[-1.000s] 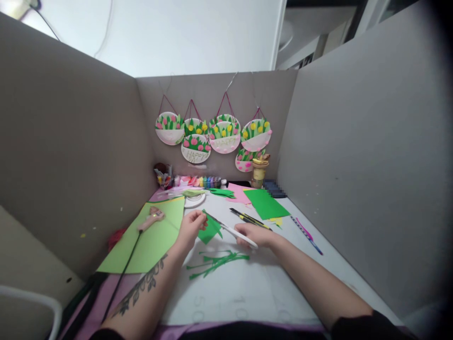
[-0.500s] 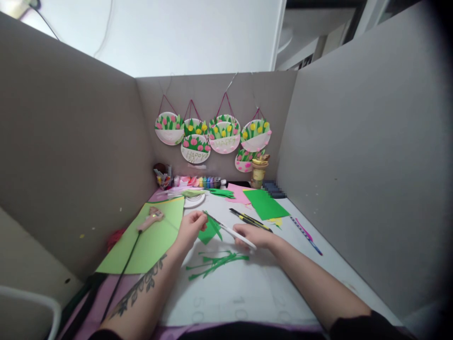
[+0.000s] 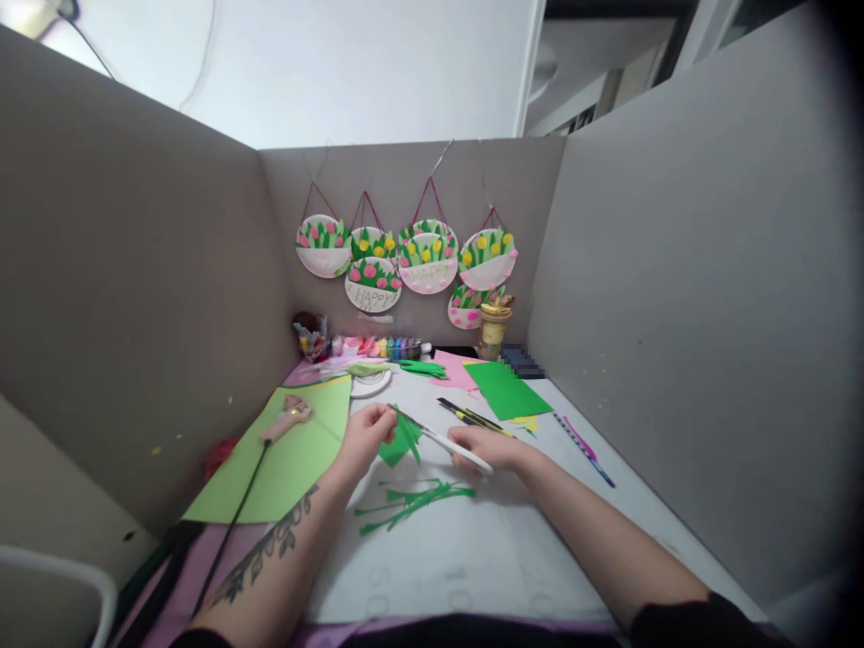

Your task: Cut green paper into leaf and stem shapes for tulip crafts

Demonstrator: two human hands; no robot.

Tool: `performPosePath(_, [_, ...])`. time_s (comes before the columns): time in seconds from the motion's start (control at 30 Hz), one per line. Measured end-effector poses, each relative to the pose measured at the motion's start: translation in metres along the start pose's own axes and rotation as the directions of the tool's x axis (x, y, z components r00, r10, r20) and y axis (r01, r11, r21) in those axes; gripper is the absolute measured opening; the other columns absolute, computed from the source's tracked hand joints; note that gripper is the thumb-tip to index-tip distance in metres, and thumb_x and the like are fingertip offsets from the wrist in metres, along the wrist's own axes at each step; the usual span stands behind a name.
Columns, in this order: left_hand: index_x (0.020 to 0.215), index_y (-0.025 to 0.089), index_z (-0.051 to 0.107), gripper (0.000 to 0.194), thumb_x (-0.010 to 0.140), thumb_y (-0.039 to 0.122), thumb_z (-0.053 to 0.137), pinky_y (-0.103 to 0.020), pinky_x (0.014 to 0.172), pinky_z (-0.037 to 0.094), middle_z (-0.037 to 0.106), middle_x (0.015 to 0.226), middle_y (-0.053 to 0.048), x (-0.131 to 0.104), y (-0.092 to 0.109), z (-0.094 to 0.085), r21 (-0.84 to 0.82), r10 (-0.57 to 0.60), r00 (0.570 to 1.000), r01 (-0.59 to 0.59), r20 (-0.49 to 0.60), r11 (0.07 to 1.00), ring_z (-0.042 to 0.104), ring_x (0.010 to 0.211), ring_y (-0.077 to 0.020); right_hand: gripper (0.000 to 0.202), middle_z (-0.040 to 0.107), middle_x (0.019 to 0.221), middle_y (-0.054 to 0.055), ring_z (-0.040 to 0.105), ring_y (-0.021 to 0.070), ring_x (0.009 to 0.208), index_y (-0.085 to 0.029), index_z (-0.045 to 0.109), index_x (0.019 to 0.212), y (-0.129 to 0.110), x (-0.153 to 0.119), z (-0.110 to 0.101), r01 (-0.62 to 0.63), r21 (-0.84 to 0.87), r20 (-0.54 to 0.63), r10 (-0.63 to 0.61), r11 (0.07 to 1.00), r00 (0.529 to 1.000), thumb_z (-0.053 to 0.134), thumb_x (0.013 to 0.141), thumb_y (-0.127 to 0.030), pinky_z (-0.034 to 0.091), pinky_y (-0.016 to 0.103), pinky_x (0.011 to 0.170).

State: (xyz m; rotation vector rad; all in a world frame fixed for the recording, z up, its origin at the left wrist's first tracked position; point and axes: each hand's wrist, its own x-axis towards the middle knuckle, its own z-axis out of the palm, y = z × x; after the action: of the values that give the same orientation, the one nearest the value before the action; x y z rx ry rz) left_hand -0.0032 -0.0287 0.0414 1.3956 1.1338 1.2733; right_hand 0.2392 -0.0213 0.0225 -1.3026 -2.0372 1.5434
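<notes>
My left hand (image 3: pixel 369 434) pinches a piece of green paper (image 3: pixel 403 441) between thumb and fingers, above the white tabletop. Narrow cut strips fan out from the paper's right side. My right hand (image 3: pixel 482 448) is wrapped round the white handles of a pair of scissors (image 3: pixel 442 441). Their dark blades point left and lie along the green paper, close to my left fingertips. How far the blades are apart I cannot tell. Below both hands lies a loose heap of thin green paper strips (image 3: pixel 418 502).
A glue gun (image 3: pixel 290 417) rests on light green sheets (image 3: pixel 270 486) at left. Behind my right hand are cutter knives (image 3: pixel 472 415) and a green sheet (image 3: pixel 508 390). Paint tubes (image 3: pixel 384 346) line the back, beneath hanging paper-plate flower baskets (image 3: pixel 429 261). A striped pencil (image 3: pixel 586 450) lies right.
The green paper and its cut strips have shifted slightly at my left fingers. My right hand and the scissors have moved a little to the right.
</notes>
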Motion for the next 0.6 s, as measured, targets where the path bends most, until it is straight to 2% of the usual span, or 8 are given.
performPosePath(0.17, [0.06,0.017,0.051,0.019,0.07,0.032,0.06,-0.021,0.05,0.034,0.049,0.049,0.005,0.001,-0.002,-0.001,0.003,-0.004,1.0,0.004,0.017,1.0,0.043,0.047,-0.0086,0.017,0.051,0.059,-0.006,0.046,0.0078,0.05,-0.019,0.05,0.073,-0.003,-0.004,-0.001,0.0,0.016,-0.02,0.0,1.0,1.0,0.062,0.062,-0.014,0.032,0.017,0.044])
performPosePath(0.33, [0.061,0.016,0.052,0.019,0.069,0.032,0.061,-0.021,0.049,0.034,0.05,0.05,0.004,0.001,-0.002,-0.001,-0.007,-0.019,0.999,0.019,0.027,1.0,0.043,0.047,-0.0084,0.015,0.051,0.057,-0.006,0.044,0.0074,0.049,-0.018,0.051,0.071,0.004,-0.001,0.0,0.006,0.016,-0.089,-0.004,1.0,0.996,0.063,0.063,-0.016,0.029,0.017,0.043])
performPosePath(0.43, [0.063,0.016,0.054,0.02,0.068,0.033,0.062,-0.021,0.049,0.034,0.051,0.05,0.004,0.001,-0.002,-0.001,-0.026,-0.029,0.999,0.029,0.021,0.999,0.044,0.047,-0.0084,0.014,0.05,0.057,-0.005,0.043,0.0078,0.047,-0.019,0.051,0.071,0.012,0.007,0.003,0.028,0.045,-0.204,-0.018,0.999,0.979,0.065,0.066,-0.02,0.028,0.018,0.042])
performPosePath(0.53, [0.065,0.016,0.055,0.02,0.066,0.034,0.064,-0.021,0.05,0.036,0.052,0.052,0.004,0.002,-0.003,0.0,-0.074,-0.041,0.999,0.04,-0.011,0.996,0.046,0.049,-0.0085,0.018,0.051,0.057,-0.005,0.044,0.0086,0.047,-0.019,0.052,0.071,0.02,0.017,0.004,0.056,0.054,-0.371,-0.031,0.997,0.928,0.067,0.068,-0.027,0.029,0.019,0.042])
performPosePath(0.6, [0.066,0.016,0.056,0.019,0.065,0.033,0.065,-0.021,0.051,0.038,0.054,0.055,0.003,0.003,-0.004,0.001,-0.11,-0.064,0.996,0.058,-0.055,0.992,0.049,0.052,-0.0092,0.022,0.052,0.058,-0.004,0.045,0.0094,0.05,-0.018,0.053,0.07,0.026,0.023,0.002,0.053,-0.005,-0.457,-0.05,0.999,0.888,0.07,0.067,-0.032,0.03,0.019,0.044])
